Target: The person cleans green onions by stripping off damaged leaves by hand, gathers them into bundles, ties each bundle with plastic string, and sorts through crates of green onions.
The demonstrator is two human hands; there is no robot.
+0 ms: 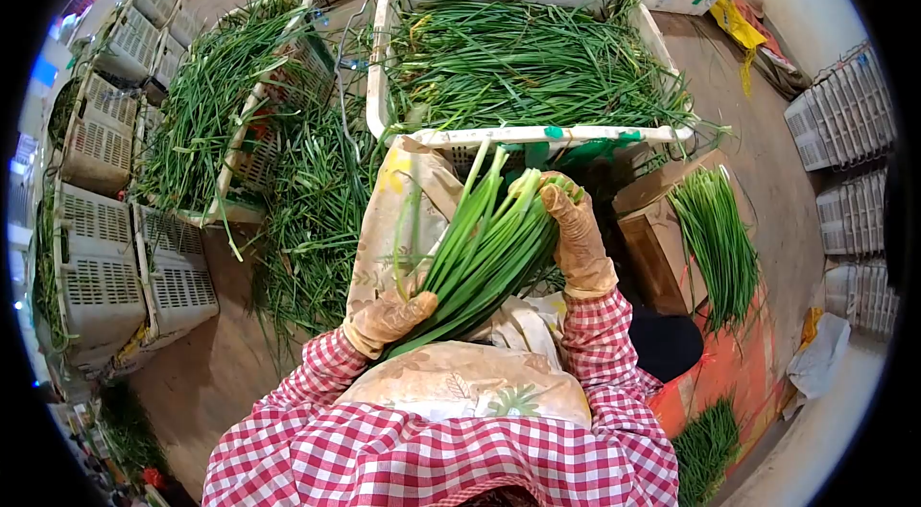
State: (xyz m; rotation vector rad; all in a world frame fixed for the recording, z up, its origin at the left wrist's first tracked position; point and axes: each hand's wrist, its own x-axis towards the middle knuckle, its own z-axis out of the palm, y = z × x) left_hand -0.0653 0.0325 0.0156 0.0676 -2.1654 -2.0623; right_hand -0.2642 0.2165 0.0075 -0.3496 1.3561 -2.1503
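A bunch of green garlic chives (489, 258) lies slanted across my lap, pale cut ends up and leafy tips toward my body. My left hand (391, 317), in a tan glove, is closed round the lower leafy part, with the thumb on top. My gloved right hand (576, 234) grips the upper right of the bunch by the pale ends; part of its fingers is hidden behind the stems. A few stalks stick out past the rest at the upper left. Under the bunch is a stained, pale patterned apron (460, 382).
Before me stands a white crate (379, 85) heaped with loose chives. Another chive-filled crate (235, 157) is at left, with leaves (312, 248) strewn on the floor. A tidy chive bundle (715, 243) rests by a cardboard box (657, 243) at right. Stacked crates (101, 238) line the left.
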